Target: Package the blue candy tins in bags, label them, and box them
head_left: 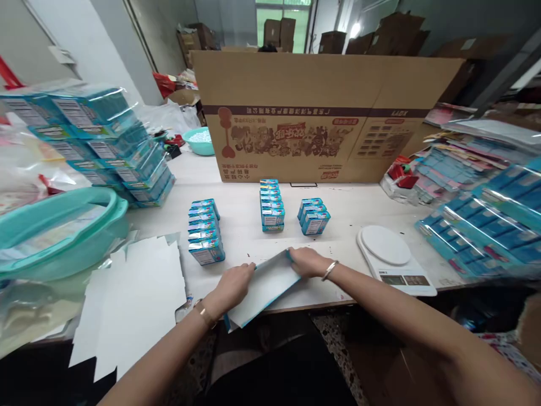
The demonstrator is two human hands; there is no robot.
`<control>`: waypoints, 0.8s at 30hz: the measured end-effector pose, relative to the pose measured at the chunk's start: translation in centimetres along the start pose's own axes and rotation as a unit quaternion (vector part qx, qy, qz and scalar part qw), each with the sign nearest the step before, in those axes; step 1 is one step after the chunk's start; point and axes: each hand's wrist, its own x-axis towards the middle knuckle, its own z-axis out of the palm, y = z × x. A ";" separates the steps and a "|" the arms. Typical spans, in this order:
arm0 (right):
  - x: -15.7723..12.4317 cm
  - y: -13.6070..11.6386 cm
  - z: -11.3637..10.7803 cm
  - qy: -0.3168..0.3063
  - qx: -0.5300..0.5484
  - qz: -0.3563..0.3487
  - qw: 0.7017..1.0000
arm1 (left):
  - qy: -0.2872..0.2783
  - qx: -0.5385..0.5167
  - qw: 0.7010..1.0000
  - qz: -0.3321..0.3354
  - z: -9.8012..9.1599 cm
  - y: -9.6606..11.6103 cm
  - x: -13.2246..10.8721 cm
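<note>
Between my two hands is a cardboard box blank (266,285), white inside with blue edges, partly folded up along its sides. My left hand (234,286) is closed on its left edge, and my right hand (308,262) grips the far right corner. The blank is tilted over the table's front edge. Just beyond it stand small blue boxes in rows: one row (205,234) at the left, another (271,206) in the middle, and a shorter group (313,216) to the right. A pile of flat white blanks (131,299) lies left of my left hand.
A white kitchen scale (395,259) sits at the right. Wrapped blue box stacks stand at the left (110,141) and right (499,220). Green basins (59,237) are at the left edge. A large brown carton (296,84) blocks the back of the table (350,203).
</note>
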 end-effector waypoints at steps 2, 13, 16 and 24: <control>-0.8 1.5 -1.0 -0.004 0.021 0.001 1.000 | 0.008 0.016 1.000 0.020 0.3 0.7 1.0; 1.2 0.2 -1.4 0.008 -0.002 -0.157 0.988 | 0.004 -0.008 0.994 0.106 0.1 0.7 2.9; 0.9 0.7 -1.3 -0.007 -0.039 -0.171 0.985 | -0.031 -0.017 0.996 0.080 -1.1 0.3 3.1; 0.4 0.1 -0.1 -0.008 -0.141 -0.181 0.973 | -0.016 0.088 0.993 0.072 -0.5 1.9 3.4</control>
